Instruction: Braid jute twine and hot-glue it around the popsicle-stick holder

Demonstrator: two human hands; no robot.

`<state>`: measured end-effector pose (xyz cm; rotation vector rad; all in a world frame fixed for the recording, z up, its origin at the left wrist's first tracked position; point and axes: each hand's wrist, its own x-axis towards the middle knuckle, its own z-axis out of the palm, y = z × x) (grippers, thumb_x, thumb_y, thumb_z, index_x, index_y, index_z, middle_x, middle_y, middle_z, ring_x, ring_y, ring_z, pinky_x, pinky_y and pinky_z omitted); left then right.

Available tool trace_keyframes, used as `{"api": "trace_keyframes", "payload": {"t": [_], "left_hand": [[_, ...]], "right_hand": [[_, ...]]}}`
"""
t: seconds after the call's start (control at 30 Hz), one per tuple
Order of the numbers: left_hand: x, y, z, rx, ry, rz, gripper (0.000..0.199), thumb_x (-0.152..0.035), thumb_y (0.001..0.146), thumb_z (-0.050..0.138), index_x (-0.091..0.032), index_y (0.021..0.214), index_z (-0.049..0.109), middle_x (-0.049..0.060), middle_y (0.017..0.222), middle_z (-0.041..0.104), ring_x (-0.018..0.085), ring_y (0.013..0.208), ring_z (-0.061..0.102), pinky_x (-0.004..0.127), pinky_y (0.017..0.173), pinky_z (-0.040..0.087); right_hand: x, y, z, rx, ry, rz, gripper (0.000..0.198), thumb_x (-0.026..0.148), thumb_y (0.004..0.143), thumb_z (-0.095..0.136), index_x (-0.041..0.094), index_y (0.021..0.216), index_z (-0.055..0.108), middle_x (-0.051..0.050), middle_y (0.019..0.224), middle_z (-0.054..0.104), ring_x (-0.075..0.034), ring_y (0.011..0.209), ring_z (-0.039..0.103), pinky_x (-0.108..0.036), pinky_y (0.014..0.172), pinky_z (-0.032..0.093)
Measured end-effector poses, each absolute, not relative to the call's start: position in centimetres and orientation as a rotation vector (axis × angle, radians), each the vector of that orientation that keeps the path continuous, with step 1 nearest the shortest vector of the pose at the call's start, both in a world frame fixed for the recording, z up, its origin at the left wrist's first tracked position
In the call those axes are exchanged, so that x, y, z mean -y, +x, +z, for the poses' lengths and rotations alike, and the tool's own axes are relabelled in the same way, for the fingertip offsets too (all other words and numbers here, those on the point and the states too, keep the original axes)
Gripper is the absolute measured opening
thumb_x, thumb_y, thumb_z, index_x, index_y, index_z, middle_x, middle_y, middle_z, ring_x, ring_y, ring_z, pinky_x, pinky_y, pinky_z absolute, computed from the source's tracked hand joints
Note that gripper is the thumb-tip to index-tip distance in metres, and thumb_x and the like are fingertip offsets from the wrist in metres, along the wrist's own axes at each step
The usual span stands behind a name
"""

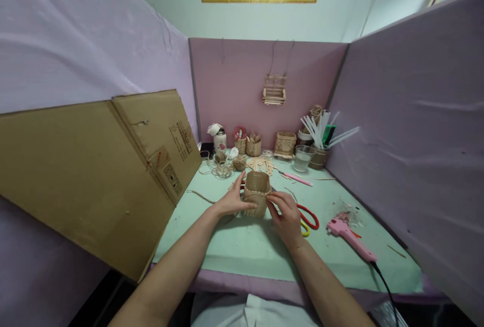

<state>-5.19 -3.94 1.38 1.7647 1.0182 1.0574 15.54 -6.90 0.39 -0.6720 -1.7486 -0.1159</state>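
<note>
A small craft-stick basket (257, 207), tan and roughly square with rounded corners, stands in front of me on the green tabletop. Its mouth faces up, and a wavy strip of twine (257, 194) runs across its front below the rim. My left hand (233, 200) grips the left side, thumb across the front and fingers behind. At the right front corner, the fingertips of my right hand (284, 212) pinch the end of the twine strip against the wall. Scissors (313, 217) with red and yellow handles lie partly hidden behind my right hand.
A pink glue gun (351, 238) with a black cord lies at right. Behind are twine balls (239, 162), loose craft sticks (260, 164), a pink craft knife (298, 179), a glass of liquid (302, 158) and a pot of glue sticks (319, 156). Cardboard (94, 165) leans at left.
</note>
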Motion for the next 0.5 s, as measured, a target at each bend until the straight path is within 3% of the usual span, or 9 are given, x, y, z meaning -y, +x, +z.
{"api": "trace_keyframes", "payload": {"t": [0.1, 0.23, 0.5], "left_hand": [[4.3, -4.8, 1.6, -1.079, 1.843, 1.074, 0.126, -0.030, 0.058, 0.084, -0.028, 0.155, 0.004, 0.016, 0.156, 0.024, 0.033, 0.134, 0.041, 0.048, 0.109, 0.037], [4.6, -4.4, 1.7, -1.152, 1.985, 1.091, 0.119, -0.026, 0.059, 0.081, -0.025, 0.154, 0.011, 0.014, 0.156, 0.026, 0.032, 0.141, 0.030, 0.047, 0.117, 0.026], [4.9, -4.0, 1.9, -1.147, 2.001, 1.129, 0.113, -0.024, 0.058, 0.078, -0.022, 0.153, 0.016, 0.014, 0.154, 0.029, 0.032, 0.142, 0.029, 0.046, 0.118, 0.022]], "right_hand": [[6.8, 15.6, 0.4, 1.740, -0.659, -0.141, 0.019, 0.007, 0.087, 0.060, 0.022, 0.098, 0.064, -0.007, 0.096, 0.066, -0.020, 0.090, 0.061, -0.039, 0.079, 0.053], [6.8, 15.6, 0.4, 1.752, -0.649, -0.179, 0.019, 0.006, 0.088, 0.059, 0.021, 0.096, 0.065, -0.007, 0.094, 0.068, -0.021, 0.089, 0.059, -0.039, 0.079, 0.052], [6.6, 15.8, 0.1, 1.759, -0.698, -0.203, 0.017, 0.010, 0.089, 0.056, 0.022, 0.093, 0.067, -0.006, 0.091, 0.068, -0.021, 0.087, 0.057, -0.039, 0.075, 0.051]]}}
